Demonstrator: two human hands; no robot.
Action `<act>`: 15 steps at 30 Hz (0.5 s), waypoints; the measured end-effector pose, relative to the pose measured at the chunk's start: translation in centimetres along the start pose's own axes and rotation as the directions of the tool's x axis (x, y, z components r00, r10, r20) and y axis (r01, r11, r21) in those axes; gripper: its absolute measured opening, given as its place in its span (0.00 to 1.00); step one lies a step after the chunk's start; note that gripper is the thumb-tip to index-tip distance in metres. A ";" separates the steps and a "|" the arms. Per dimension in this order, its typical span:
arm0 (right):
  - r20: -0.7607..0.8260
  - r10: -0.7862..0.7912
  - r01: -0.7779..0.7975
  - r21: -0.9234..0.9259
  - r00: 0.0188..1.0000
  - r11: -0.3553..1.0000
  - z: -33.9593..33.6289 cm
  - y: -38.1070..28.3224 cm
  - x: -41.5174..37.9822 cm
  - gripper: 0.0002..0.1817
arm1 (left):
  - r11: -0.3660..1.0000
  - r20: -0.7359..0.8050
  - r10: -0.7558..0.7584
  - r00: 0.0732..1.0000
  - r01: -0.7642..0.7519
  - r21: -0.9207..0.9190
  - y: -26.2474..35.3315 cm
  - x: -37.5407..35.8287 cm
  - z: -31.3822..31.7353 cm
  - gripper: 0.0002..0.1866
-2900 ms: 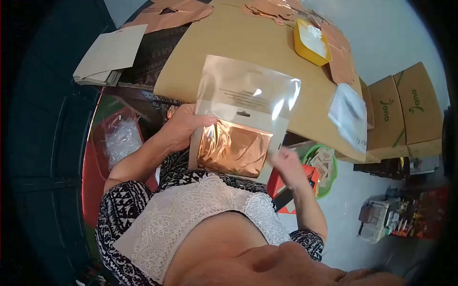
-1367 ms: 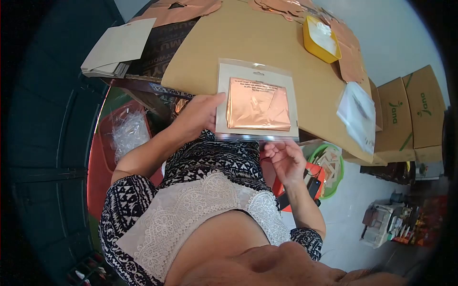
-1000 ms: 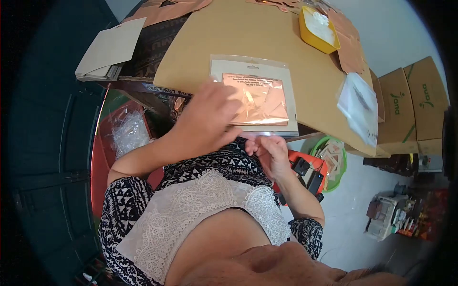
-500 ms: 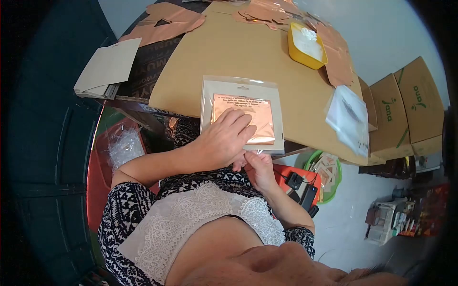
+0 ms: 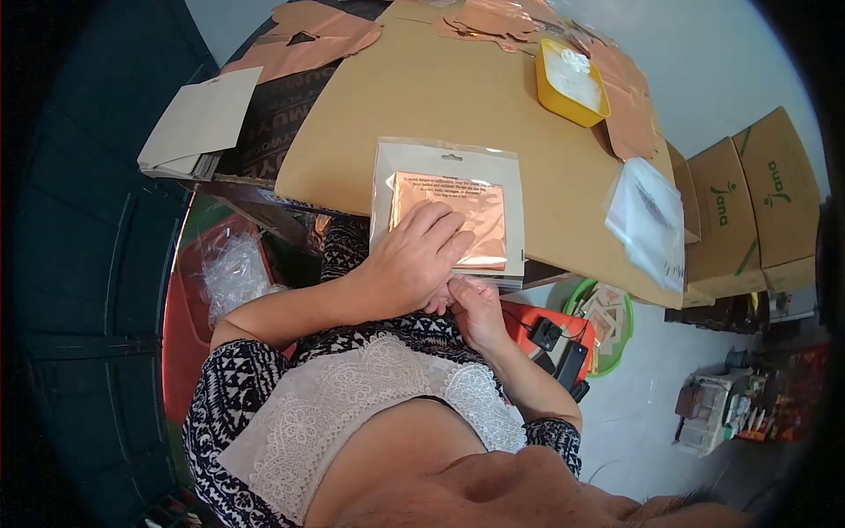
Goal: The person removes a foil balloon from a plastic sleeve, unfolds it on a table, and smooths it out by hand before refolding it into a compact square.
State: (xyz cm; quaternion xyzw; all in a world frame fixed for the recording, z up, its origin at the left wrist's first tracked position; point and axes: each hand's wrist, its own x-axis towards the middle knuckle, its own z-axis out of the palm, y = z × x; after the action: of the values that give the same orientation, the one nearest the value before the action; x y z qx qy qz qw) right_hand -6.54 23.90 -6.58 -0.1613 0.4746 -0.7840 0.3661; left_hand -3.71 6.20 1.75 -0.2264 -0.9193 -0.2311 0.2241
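Note:
A clear plastic bag with printed warning text lies at the table's front edge. Inside it are a pale card with a hang hole and a shiny copper-coloured foil sheet. My left hand rests on the bag over the foil, fingers stretched out and slightly bent. Close below it, my right hand is closed, thumb and fingers pinching the bag's lower end, which overhangs the table edge. The exact spot of the pinch is partly hidden by the hands.
Pale cards are stacked at the left. Copper-coloured sheets lie at the back, near a yellow tub of white material. Clear bags lie at the right, beside cardboard boxes. Below are a red bin and green basket.
The view has shifted slightly. Both hands stay at the bag's lower end, with the right fingers moved only a little.

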 end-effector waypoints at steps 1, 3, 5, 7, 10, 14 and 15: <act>-0.002 0.007 -0.007 0.002 1.000 1.000 0.0 0.0 0.0 0.15 | 1.000 0.004 -0.006 1.000 0.006 0.001 0.1 0.1 0.0 0.30; -0.002 0.020 -0.020 0.010 1.000 1.000 0.7 -0.2 -0.4 0.15 | 1.000 0.015 -0.019 1.000 0.019 0.008 0.7 -0.2 -0.9 0.30; 0.014 0.012 -0.012 0.013 1.000 1.000 0.6 -0.2 -0.4 0.15 | 0.999 0.020 -0.039 0.999 0.039 0.006 0.7 -0.1 -0.8 0.30; 0.018 0.010 -0.010 0.016 1.000 1.000 0.6 -0.3 -0.5 0.15 | 0.999 0.018 -0.048 0.999 0.048 0.006 0.7 -0.2 -0.7 0.30; 0.006 -0.003 0.003 -0.022 1.000 1.000 0.6 -0.8 -0.6 0.15 | 0.999 0.001 -0.051 0.999 0.051 0.010 0.7 -0.1 -0.4 0.30; -0.083 -0.124 0.112 -0.138 0.989 0.984 -0.2 -1.2 -1.9 0.15 | 0.993 -0.016 -0.064 0.998 0.062 -0.102 1.1 0.1 -1.3 0.30; -0.124 -0.171 0.151 -0.156 0.977 0.976 -0.1 -1.4 -2.1 0.16 | 0.986 -0.018 -0.062 0.998 0.058 -0.159 1.3 0.3 -2.2 0.29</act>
State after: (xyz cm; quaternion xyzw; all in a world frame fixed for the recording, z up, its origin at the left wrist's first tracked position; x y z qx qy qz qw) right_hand -5.81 25.92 -5.21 -0.1716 0.5401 -0.7834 0.2551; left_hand -2.59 6.18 4.02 -0.2130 -0.9018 -0.3126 0.2088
